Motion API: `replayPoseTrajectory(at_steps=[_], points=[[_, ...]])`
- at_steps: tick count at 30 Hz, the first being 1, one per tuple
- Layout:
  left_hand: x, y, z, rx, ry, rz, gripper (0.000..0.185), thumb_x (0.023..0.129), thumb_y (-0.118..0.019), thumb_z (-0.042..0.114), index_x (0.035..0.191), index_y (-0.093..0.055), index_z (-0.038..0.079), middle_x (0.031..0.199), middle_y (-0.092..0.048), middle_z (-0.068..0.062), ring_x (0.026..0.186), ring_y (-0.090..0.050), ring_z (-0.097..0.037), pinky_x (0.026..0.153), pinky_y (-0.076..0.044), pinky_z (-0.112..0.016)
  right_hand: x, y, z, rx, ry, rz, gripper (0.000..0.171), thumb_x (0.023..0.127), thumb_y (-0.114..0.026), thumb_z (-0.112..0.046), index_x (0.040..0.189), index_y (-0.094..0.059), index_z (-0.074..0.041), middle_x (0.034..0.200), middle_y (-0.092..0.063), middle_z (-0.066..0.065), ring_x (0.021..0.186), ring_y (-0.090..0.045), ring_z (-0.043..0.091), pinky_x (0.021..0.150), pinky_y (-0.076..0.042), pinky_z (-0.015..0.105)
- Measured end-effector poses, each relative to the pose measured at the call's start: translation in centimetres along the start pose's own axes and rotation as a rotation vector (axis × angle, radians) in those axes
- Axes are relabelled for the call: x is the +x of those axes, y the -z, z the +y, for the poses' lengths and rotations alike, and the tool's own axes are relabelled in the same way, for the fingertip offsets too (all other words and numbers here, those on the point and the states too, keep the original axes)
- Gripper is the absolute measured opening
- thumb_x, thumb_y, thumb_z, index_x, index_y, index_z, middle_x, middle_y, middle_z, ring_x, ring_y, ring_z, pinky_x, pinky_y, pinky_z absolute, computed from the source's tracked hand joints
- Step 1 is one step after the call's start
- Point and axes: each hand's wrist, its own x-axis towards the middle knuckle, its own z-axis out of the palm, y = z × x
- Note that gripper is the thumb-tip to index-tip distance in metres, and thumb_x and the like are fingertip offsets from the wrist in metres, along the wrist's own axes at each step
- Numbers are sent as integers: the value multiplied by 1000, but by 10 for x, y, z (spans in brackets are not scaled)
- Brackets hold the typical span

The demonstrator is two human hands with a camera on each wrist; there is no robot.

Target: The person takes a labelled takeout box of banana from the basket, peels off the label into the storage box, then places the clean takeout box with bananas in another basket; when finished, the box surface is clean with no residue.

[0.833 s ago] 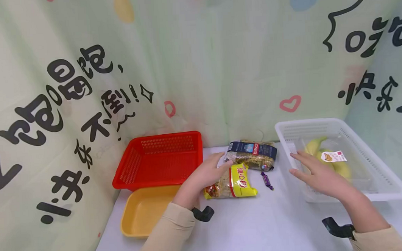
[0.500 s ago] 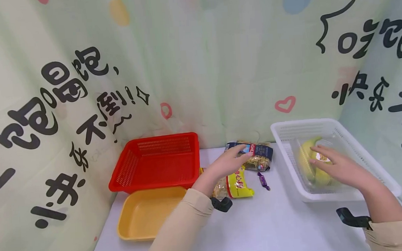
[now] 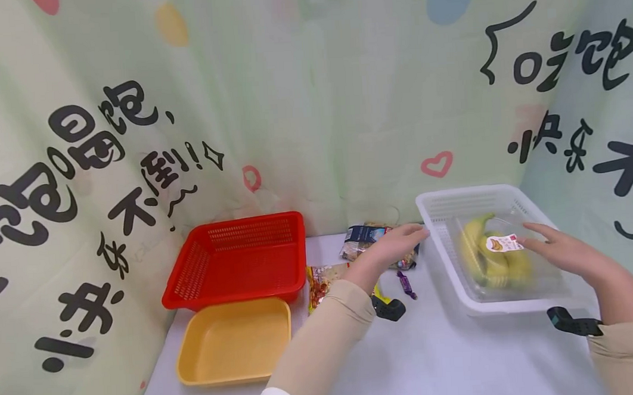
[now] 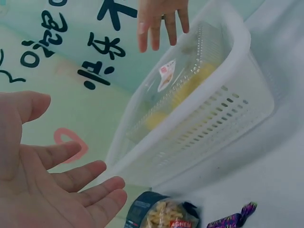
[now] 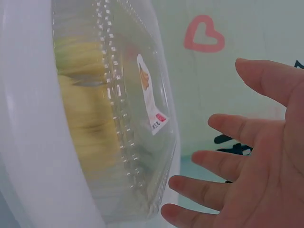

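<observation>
A clear plastic box of bananas with a white label lies in the white basket on the right. My right hand hovers at the box's right side, fingers spread, holding nothing. In the right wrist view its fingertips point at the clear lid. My left hand reaches towards the basket's left rim, fingers extended and nothing in them. It partly covers the pasta bag in the head view. The left wrist view shows the basket wall just beyond its fingers.
A red basket stands at the back left, with a yellow tray before it. A yellow-and-red food bag lies partly behind my left sleeve. A purple-wrapped candy lies near the white basket. A printed curtain closes off the back.
My left hand has moved right, from over the food bags towards the white basket. My right hand has shifted from the basket's left side across the banana box to its right side.
</observation>
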Motion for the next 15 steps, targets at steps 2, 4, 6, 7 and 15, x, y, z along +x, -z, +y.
replayPoseTrajectory(at_steps=[2,4,6,7,15], points=[[8,-8,4,-20,-6,20,56,100,-46,51,146,-48,20,148,-51,3,136,-49,-18,111,-42,-37,2,4,4,1,-39,-13,83,103,-29,-55,155,-2,5,150,-2,47,132,-7,71,92,-22,83],[15,-17,8,-74,8,34,55,99,-48,49,146,-49,19,147,-53,1,132,-53,-20,109,-44,-36,4,6,9,15,-59,-28,85,102,-28,-57,154,0,5,150,1,47,132,-4,71,92,-22,84],[22,-28,12,-148,40,55,53,99,-51,47,144,-52,19,145,-55,0,127,-57,-22,105,-47,-35,6,7,14,24,-72,-42,87,102,-28,-57,154,2,6,149,3,47,132,-2,71,92,-21,84],[25,-33,13,-183,52,62,51,99,-52,45,142,-53,19,143,-56,0,125,-58,-22,104,-48,-34,7,7,16,25,-75,-52,88,102,-28,-57,153,4,7,149,3,47,132,-4,71,92,-24,83],[36,-63,28,-250,116,109,45,97,-54,42,135,-58,19,135,-60,3,121,-59,-20,101,-50,-37,20,7,27,178,-147,-165,91,103,-27,-58,149,20,4,148,10,48,128,-14,70,90,-44,71]])
